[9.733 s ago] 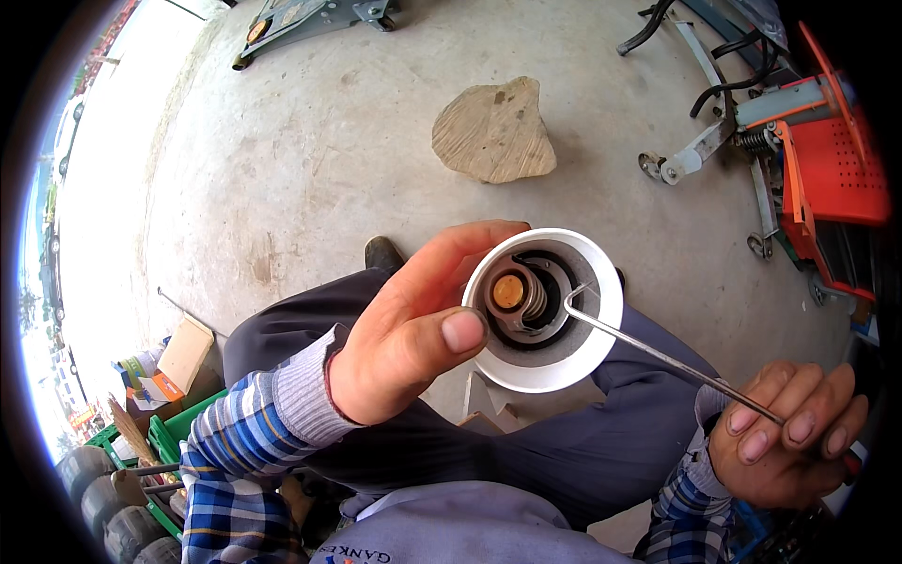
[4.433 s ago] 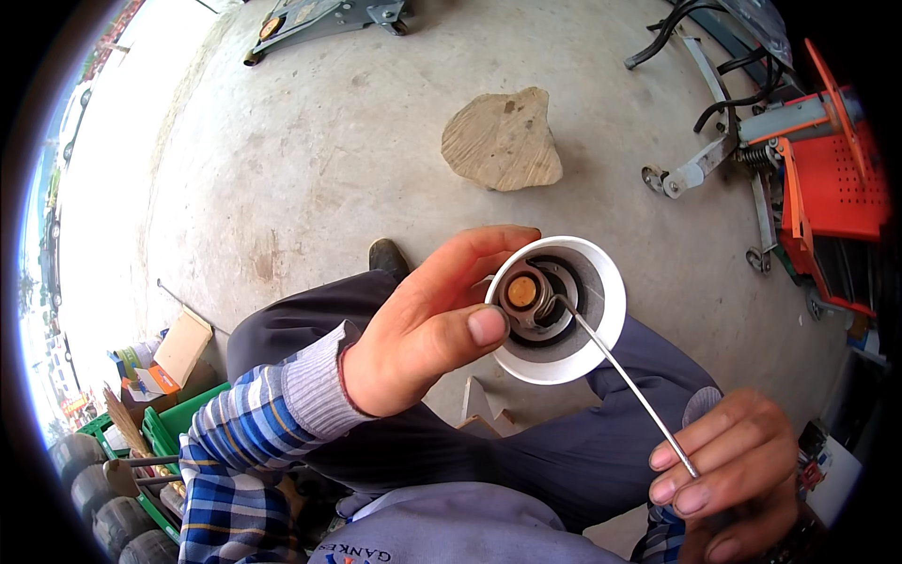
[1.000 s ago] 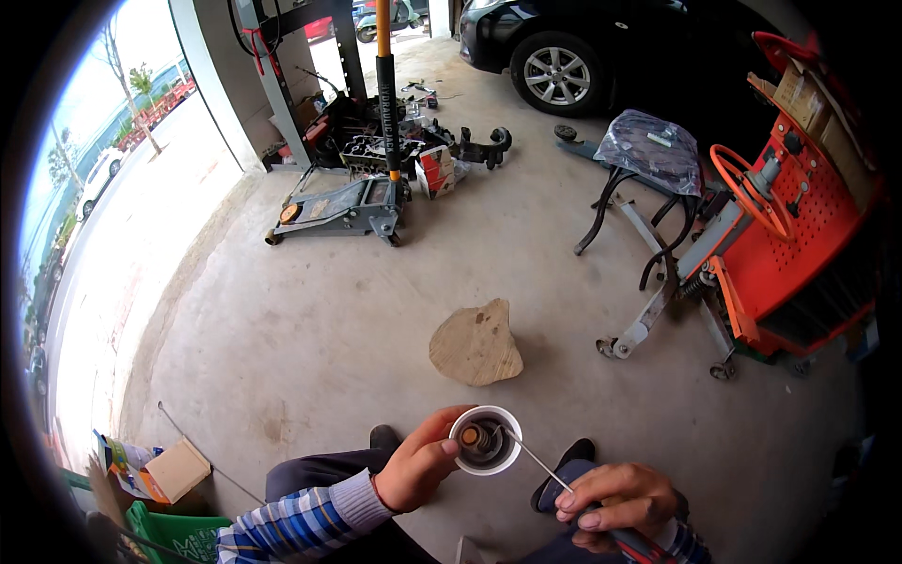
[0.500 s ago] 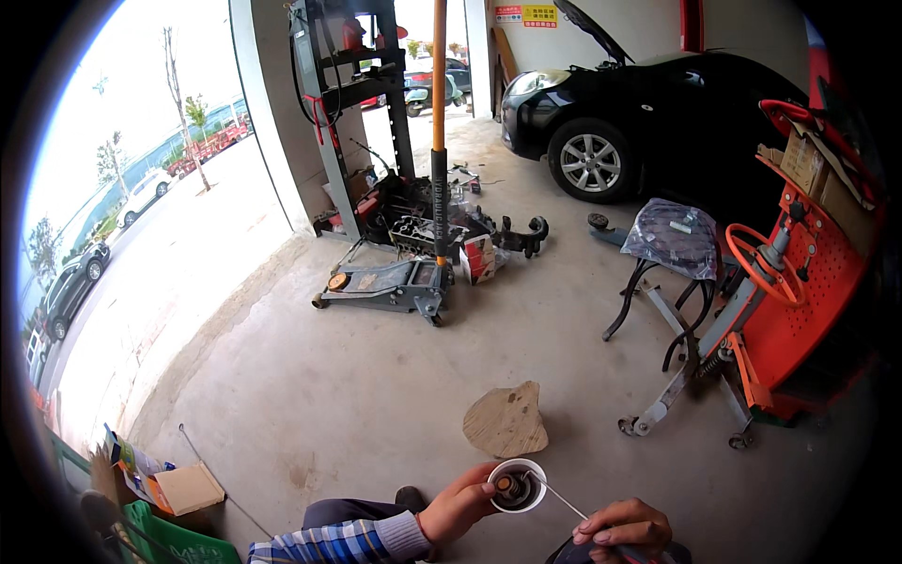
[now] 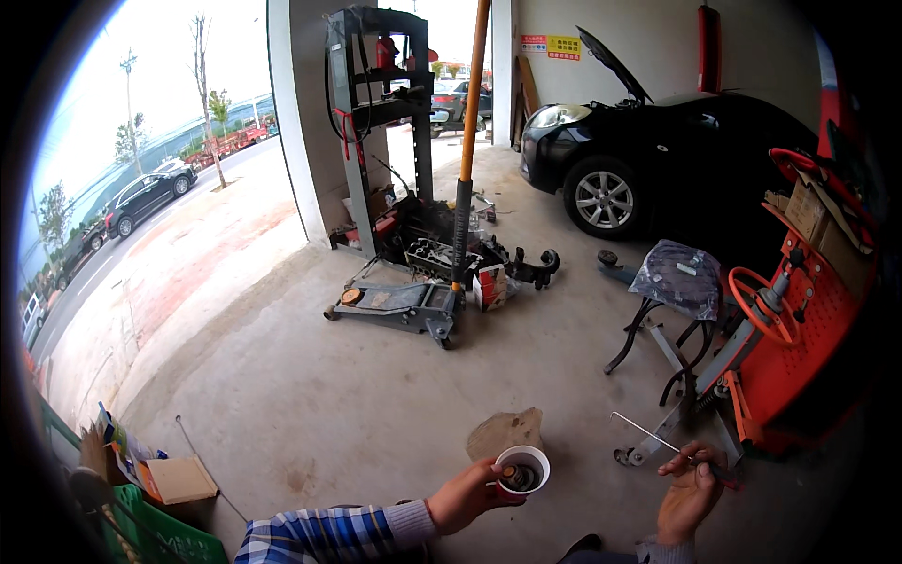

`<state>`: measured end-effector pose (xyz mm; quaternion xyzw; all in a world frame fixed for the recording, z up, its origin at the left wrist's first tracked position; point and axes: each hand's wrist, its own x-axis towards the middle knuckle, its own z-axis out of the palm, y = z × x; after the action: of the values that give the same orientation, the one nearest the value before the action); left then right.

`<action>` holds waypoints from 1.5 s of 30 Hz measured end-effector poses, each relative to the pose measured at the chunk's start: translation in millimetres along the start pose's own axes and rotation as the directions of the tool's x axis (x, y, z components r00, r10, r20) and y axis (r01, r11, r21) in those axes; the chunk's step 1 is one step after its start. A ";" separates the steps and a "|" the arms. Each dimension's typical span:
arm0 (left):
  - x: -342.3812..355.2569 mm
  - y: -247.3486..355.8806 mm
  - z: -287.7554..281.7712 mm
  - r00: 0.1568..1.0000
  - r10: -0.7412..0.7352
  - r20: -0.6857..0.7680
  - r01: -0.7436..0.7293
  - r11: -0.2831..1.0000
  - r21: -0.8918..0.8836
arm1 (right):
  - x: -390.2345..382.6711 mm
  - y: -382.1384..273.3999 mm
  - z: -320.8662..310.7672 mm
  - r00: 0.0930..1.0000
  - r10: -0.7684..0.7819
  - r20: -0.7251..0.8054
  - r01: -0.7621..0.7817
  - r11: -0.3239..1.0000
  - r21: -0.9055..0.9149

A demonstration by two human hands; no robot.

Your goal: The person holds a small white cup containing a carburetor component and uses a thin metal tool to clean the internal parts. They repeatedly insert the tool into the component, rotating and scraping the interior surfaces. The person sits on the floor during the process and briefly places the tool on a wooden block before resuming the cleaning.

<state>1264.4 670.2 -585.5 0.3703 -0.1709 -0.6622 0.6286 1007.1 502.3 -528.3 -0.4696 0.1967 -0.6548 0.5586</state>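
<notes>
The left hand point(image 5: 462, 495) wraps its fingers around a white cup-shaped part point(image 5: 520, 470) with dark metal pieces inside, holding it above the concrete floor point(image 5: 310, 404). The right hand point(image 5: 688, 493) pinches a thin metal pick point(image 5: 658, 440), clear of the part. Just beyond lies a flat stone slab point(image 5: 505, 431), farther off a floor jack point(image 5: 399, 305), then a black car point(image 5: 658, 150).

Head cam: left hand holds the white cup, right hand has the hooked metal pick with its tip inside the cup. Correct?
Not quite. In the head view the left hand does hold the white cup, and the right hand holds the hooked metal pick, but its tip is out of the cup, raised off to the right, clear of the rim.
</notes>
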 end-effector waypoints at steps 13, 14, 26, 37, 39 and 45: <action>85.9 111.9 25.7 0.997 0.071 0.039 -0.076 0.985 0.152 | 105.0 110.2 1.3 0.826 0.375 0.421 -0.118 0.845 -0.521; 93.8 115.8 29.9 0.998 0.058 0.033 -0.061 0.990 0.127 | 115.1 107.3 -2.2 0.822 0.362 0.440 -0.065 0.826 -0.560; 84.1 300.2 229.9 0.996 0.084 -0.044 -0.082 0.996 0.035 | 83.9 -90.4 -123.7 0.832 0.548 0.094 0.106 0.010 -0.994; 56.5 437.4 424.8 0.992 0.122 -0.026 -0.120 0.991 0.059 | 11.7 -361.8 -103.3 0.350 0.426 -0.834 -0.698 -0.475 -0.536; 60.1 440.6 458.7 0.997 0.083 0.005 -0.083 0.993 0.079 | -15.8 -365.1 -127.3 0.289 0.402 -0.869 -0.795 -0.405 -0.452; 73.9 422.0 539.6 0.996 0.043 0.081 -0.052 0.991 0.121 | -20.0 -346.4 -170.9 0.368 0.342 -0.865 -0.854 -0.242 -0.460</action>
<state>1186.5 406.5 46.2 0.3782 -0.2447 -0.6492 0.6129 673.7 578.4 -347.5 -0.3585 0.8662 -0.0724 0.3405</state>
